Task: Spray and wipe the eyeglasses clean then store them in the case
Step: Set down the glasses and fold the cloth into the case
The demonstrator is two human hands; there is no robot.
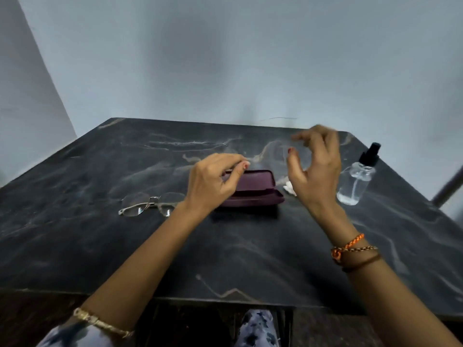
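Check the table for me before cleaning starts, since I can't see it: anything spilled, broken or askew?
Nothing stands out. The eyeglasses lie intact on the table, the case is open, and the spray bottle stands upright, with no visible spill.

My head camera looks forward and down, close over the dark table [250, 259], toward the pale wall [225, 58] behind.

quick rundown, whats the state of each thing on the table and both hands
eyeglasses: lying on the table, untouched
case: open, no glasses inside
spray bottle: upright, cap on, nearly empty
white cloth: on the table beside the case
left hand: raised above the case, no grip on anything
right hand: raised, fingers apart, empty
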